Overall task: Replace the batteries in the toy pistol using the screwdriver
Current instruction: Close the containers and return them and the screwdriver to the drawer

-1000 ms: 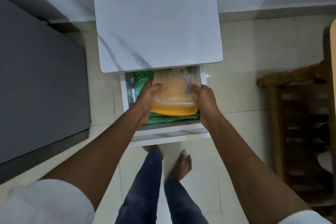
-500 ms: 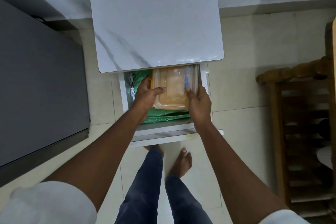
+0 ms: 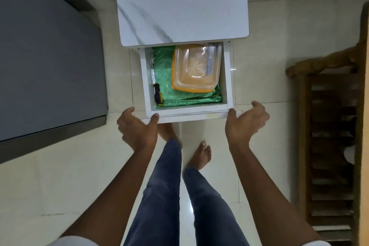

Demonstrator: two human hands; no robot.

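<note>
White drawer point(image 3: 186, 113) open; screwdriver point(image 3: 157, 94) inside, beyond both hands.

A white drawer point(image 3: 227, 78) stands pulled out beneath a marble-patterned counter point(image 3: 179, 2). Green foil lining point(image 3: 163, 78) covers its bottom, and an orange plastic container point(image 3: 196, 70) with a clear lid lies on it at the right. A wooden rack point(image 3: 331, 146) stands on the tiled floor point(image 3: 60, 175).
</note>
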